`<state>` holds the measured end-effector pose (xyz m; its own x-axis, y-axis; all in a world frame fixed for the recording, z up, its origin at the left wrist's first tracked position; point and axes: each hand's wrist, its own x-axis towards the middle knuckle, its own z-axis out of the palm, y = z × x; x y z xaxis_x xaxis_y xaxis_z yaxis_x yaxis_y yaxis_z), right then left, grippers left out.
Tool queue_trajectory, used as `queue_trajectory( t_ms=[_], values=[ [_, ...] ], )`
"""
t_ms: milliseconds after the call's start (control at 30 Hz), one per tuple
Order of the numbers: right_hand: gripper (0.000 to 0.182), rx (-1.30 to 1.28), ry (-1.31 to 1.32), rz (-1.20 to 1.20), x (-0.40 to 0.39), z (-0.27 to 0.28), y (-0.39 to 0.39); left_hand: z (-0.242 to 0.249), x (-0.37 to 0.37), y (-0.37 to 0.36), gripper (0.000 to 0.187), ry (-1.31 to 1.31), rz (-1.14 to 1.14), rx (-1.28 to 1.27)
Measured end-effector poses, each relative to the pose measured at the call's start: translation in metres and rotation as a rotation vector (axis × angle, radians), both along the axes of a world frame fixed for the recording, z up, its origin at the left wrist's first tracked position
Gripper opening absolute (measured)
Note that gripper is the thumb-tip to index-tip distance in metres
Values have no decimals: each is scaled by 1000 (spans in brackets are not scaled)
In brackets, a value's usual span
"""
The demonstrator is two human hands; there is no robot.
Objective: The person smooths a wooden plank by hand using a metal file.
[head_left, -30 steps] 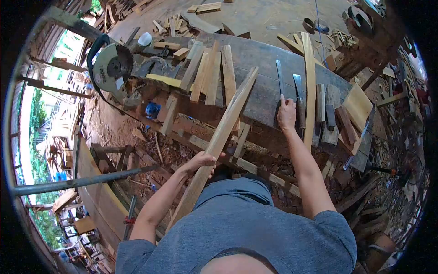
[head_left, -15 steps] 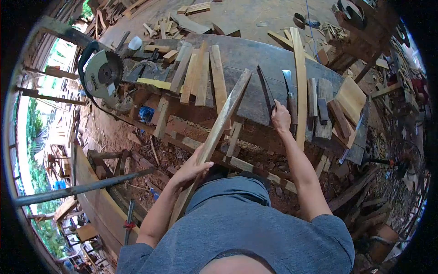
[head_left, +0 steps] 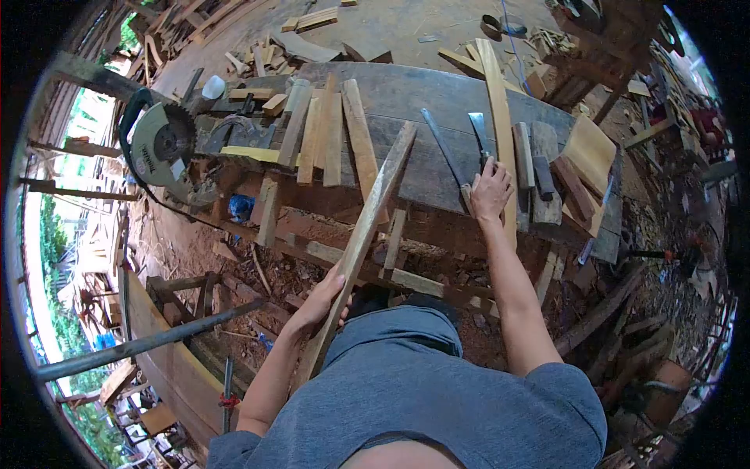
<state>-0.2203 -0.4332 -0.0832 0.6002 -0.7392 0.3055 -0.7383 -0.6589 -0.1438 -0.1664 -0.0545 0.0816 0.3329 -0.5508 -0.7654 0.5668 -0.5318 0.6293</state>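
Observation:
A long wooden strip [head_left: 375, 207] slants from beside my torso up to the bench, its far end over the bench's near edge. My left hand [head_left: 322, 301] is closed around its lower part. At the bench, my right hand [head_left: 491, 191] has its fingers curled over the handle of a chisel [head_left: 477, 129]; the flared metal blade points away from me and the hand hides most of the handle. Just left of that hand lies a long narrow metal tool [head_left: 444, 150], perhaps a file, its handle toward me and no hand on it.
The dark workbench [head_left: 437, 90] carries several wood pieces [head_left: 332, 133]. A long pale board [head_left: 498, 102] lies right of my right hand, beside dark blocks [head_left: 541, 176]. A circular saw [head_left: 160, 144] stands at the left end. A metal pipe [head_left: 148, 344] crosses at lower left.
My right hand has let go of the narrow metal tool, now lying on the bench, and has moved right onto the chisel's handle. My left hand still holds the wooden strip.

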Motion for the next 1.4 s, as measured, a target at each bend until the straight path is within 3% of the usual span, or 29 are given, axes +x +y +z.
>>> queue_trajectory(
  t_ms=[100,200,233,300,367,400,467,600,633,667,767,833,967,1033,1133,1233,1367,1400],
  values=[
    [60,-18,131,-35,-6,-27,-24,-11,4,-2,67,-101,-40,-32],
    [65,360,164,45,-4,-15,-35,-24,17,-9,73,-265,-95,-56],
    [65,355,165,46,-4,-1,-34,-32,23,-12,75,-333,-108,-64],
    [60,758,5,-63,-1,19,-31,-66,40,-17,76,-438,-119,-117],
    [60,798,-115,-7,-12,16,-23,-71,55,-35,76,-287,-66,-88],
    [59,844,-231,50,-21,12,-16,-76,60,-46,74,-359,-77,-55],
    [66,808,-360,190,-42,-2,-2,-95,71,-65,73,-373,-41,-58],
    [63,802,-262,239,-85,-13,25,-111,78,-111,66,-450,1,-43],
    [63,819,-220,232,-91,-3,33,-126,79,-119,63,-488,12,-69],
    [63,820,-192,242,-94,4,38,-173,83,-125,57,-547,24,-141],
    [60,923,-215,200,-122,1,53,-140,53,-167,58,-328,250,-196],
    [56,721,-246,165,-128,-8,52,-161,36,-189,58,-362,342,-171],
    [52,853,-245,109,-140,19,42,-176,-7,-226,69,-394,343,-48],
    [54,873,-228,134,-145,36,34,-226,-25,-241,72,-590,354,47],
    [58,745,-265,290,-151,57,29,-205,-50,-251,72,-487,449,98],
    [58,745,-233,324,-153,65,30,-182,-66,-246,61,-373,453,125],
    [56,765,-89,406,-122,67,28,-210,-45,-249,44,-399,507,38],
    [55,781,-125,455,-108,72,28,-212,-31,-252,33,-368,479,66]
  ],
)
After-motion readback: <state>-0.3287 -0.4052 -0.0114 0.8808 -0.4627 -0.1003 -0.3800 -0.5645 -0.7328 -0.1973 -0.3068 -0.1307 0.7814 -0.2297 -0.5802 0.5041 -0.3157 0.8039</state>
